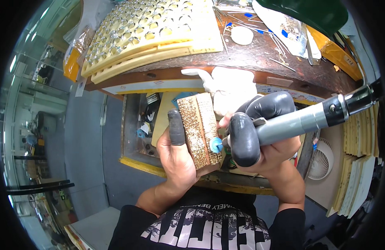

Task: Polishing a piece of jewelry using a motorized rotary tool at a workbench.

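My left hand [176, 160] is closed around a brown block [208, 169], a black finger cot on its thumb. Bands of small gold-coloured pieces [192, 125] cover the block's upper face, with a plain brown strip between them. My right hand [265, 157] grips a grey rotary handpiece [294, 124] like a pen, with black cots on its fingers. A small blue disc [216, 145] on the handpiece's tip meets the right-hand band near the block's lower end. Fingers behind the block are hidden.
Beyond my hands, a white wrapped lump [232, 85] juts from the wooden bench [259, 58]. Cream trays [171, 43] holding many rings stand at far left. Thin metal rods, a white round piece [242, 35] and a yellow packet [332, 52] lie right. Below is an open drawer [136, 160].
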`<state>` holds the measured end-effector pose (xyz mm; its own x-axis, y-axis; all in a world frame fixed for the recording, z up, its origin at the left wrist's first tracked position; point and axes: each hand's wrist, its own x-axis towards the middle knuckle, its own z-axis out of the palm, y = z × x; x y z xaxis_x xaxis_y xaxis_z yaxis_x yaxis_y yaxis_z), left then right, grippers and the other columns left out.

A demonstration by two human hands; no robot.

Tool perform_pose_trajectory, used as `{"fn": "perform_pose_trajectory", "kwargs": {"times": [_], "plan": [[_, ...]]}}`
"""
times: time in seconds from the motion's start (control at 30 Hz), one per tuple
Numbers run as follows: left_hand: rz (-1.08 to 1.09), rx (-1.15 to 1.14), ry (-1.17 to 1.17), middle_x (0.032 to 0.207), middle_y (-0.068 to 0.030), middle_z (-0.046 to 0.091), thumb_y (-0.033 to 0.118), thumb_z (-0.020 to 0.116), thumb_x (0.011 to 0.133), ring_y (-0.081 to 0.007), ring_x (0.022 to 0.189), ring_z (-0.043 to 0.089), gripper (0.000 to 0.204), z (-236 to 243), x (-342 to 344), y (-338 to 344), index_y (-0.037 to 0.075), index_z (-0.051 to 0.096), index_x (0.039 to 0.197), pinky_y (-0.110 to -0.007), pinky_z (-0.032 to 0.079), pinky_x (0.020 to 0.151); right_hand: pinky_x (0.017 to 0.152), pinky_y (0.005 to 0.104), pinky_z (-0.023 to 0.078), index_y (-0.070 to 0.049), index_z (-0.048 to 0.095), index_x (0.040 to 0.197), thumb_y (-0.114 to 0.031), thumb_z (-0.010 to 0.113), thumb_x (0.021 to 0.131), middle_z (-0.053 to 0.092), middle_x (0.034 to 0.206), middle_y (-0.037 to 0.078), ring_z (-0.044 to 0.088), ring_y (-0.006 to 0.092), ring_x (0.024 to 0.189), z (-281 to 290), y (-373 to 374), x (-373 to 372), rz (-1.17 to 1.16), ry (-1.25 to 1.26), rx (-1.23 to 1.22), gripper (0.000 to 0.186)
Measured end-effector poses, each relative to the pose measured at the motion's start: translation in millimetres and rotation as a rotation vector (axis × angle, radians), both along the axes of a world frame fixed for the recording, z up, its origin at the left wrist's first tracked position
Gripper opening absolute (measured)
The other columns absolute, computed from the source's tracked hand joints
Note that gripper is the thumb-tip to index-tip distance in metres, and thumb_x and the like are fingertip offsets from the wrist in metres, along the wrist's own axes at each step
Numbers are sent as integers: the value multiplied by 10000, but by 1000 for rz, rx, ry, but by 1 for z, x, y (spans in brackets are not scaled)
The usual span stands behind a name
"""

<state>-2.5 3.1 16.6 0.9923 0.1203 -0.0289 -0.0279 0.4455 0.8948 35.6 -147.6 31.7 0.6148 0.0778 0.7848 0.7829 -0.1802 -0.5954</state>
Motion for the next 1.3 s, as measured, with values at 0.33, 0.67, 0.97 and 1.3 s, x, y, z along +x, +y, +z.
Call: {"fn": "perform_pose_trajectory", "kwargs": {"times": [0.33,0.67,0.97,1.3], "plan": [[21,-29,-18,953,-136,705,303,448,1041,-177,792,693,410,-5,1,0,-63,598,1144,-295,571,694,574,352,593,138,600,845,76,687,801,584,790,160,635,202,653,-2,0,1,-16,-68,-23,116],[24,-5,-64,955,-134,707,315,463,1038,-177,800,695,417,-7,1,1,-65,599,1143,-295,571,700,564,351,592,124,578,806,86,668,814,564,768,144,602,179,633,-2,2,4,20,-77,25,98],[-48,1,-71,924,-162,701,338,436,1043,-210,774,701,448,-2,2,4,-73,593,1130,-321,583,690,568,333,578,117,555,844,30,605,883,601,737,134,662,201,652,7,-3,-1,3,48,52,108],[6,1,52,909,-135,705,358,428,1047,-181,756,699,449,6,2,1,-48,609,1113,-290,575,650,624,320,582,116,510,983,40,639,850,644,812,150,681,195,699,1,-6,0,54,102,14,200]]}}
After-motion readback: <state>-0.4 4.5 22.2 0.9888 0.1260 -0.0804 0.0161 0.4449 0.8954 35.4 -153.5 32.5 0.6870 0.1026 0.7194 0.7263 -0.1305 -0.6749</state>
